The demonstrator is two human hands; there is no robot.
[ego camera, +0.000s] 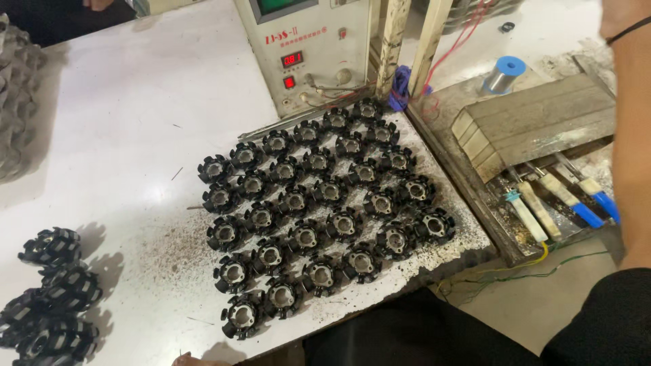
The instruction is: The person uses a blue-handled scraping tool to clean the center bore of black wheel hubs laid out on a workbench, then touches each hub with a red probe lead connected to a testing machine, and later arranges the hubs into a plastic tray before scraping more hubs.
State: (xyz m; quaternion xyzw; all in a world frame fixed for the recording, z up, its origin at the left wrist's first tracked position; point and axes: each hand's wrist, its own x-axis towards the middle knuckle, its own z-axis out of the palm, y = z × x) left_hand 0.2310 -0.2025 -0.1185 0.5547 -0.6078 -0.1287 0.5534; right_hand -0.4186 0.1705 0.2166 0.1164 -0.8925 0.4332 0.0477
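Note:
Several black round toothed parts with silver centres (319,217) lie flat in tidy diagonal rows on the white table (122,135). My right forearm (634,149) runs up the right edge, with a thin black band at the wrist. Only the base of my right hand (614,10) shows at the top corner, so its fingers are hidden. A sliver of my left hand (196,360) shows at the bottom edge, close to the nearest black part (241,317). Its fingers are cut off by the frame.
A cream control box with a red digital display (305,47) stands behind the rows. To the right, a wooden block (536,118) and blue-and-white-handled tools (569,200) lie in a dirty tray beside a blue spool (503,73). More black parts (54,298) are piled at the left. Another person's dark clothing (61,17) shows at the top left.

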